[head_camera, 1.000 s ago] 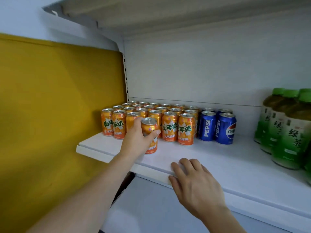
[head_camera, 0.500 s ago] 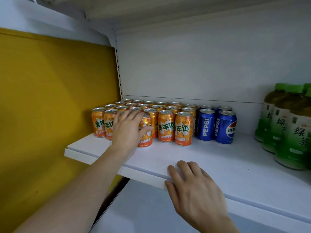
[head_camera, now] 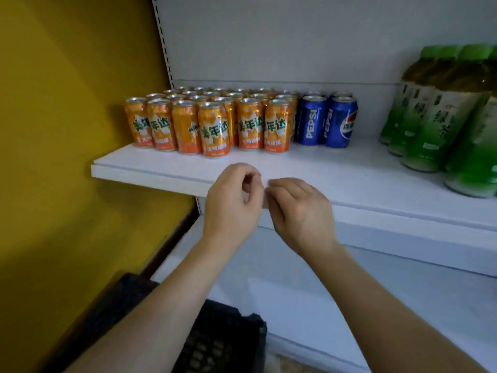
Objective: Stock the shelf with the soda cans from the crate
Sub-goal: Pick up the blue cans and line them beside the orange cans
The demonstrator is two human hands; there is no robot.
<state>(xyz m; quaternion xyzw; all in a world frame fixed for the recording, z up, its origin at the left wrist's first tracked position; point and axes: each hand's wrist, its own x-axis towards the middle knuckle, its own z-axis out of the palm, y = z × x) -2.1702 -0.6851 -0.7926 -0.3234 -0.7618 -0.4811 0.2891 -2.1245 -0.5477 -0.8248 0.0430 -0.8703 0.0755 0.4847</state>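
Several orange soda cans (head_camera: 215,129) stand in rows on the white shelf (head_camera: 349,179), with blue Pepsi cans (head_camera: 326,121) just to their right. One orange can stands slightly forward of the front row. My left hand (head_camera: 231,203) and my right hand (head_camera: 301,211) hover side by side in front of the shelf's edge, below the cans. Both have loosely curled fingers and hold nothing. A dark plastic crate (head_camera: 220,337) sits low between my forearms; what it holds is hidden.
Green tea bottles (head_camera: 441,114) crowd the right end of the shelf. A yellow wall (head_camera: 67,130) closes off the left side. A second white shelf (head_camera: 376,305) lies below. Bare shelf surface stretches in front of the cans.
My left hand let go of the orange can, which now stands on the shelf, and drew back. My right hand lifted off the shelf edge. The view tilted down, showing the crate.
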